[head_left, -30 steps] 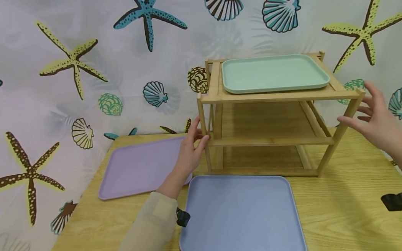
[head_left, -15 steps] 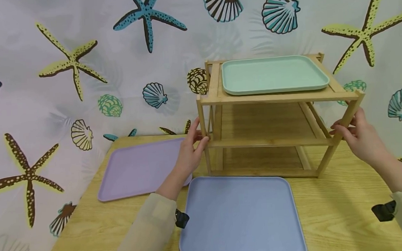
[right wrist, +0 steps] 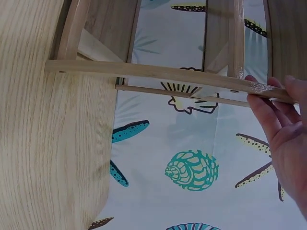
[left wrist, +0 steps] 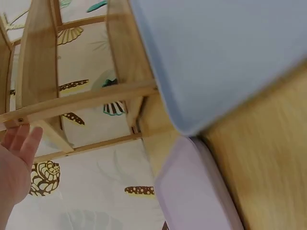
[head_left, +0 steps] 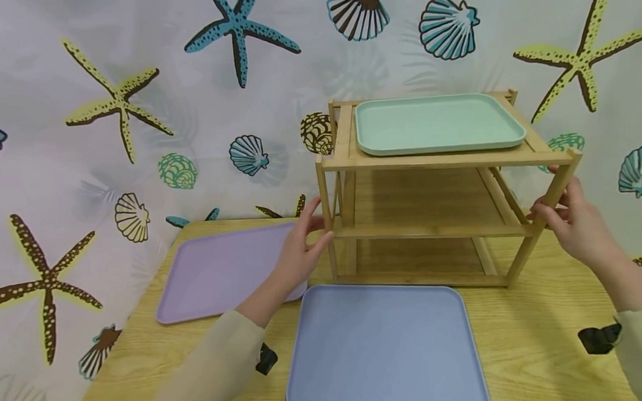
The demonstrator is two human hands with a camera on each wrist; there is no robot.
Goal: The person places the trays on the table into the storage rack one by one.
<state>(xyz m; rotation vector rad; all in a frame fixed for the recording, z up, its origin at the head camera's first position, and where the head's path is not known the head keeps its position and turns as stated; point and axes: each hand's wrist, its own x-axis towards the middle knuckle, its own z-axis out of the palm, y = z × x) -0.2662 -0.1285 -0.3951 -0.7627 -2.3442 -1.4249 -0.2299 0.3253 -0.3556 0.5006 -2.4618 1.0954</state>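
A light wooden rack point(head_left: 433, 233) with shelves stands at the back of the table. On its top lies a mint-green tray point(head_left: 440, 124). My left hand point(head_left: 296, 251) is at the rack's front left post, thumb and fingers spread apart; in the left wrist view its fairly straight fingertips point(left wrist: 29, 143) touch the wood. Around the slanted front right post point(head_left: 543, 217), my right hand point(head_left: 579, 227) curls its fingers and thumb, as the right wrist view also shows. Below the top, the two lower shelves carry nothing visible.
A blue tray point(head_left: 385, 350) lies on the wooden table point(head_left: 550, 333) in front of the rack. Left of the rack is a purple tray point(head_left: 226, 271), partly hidden by my left arm. A cloth with starfish and shells point(head_left: 194, 110) hangs behind.
My right hand came in from beside the right post, moved down and took hold of it. My left hand has loosened at the left post, and its forearm shifted left. The rack stays put.
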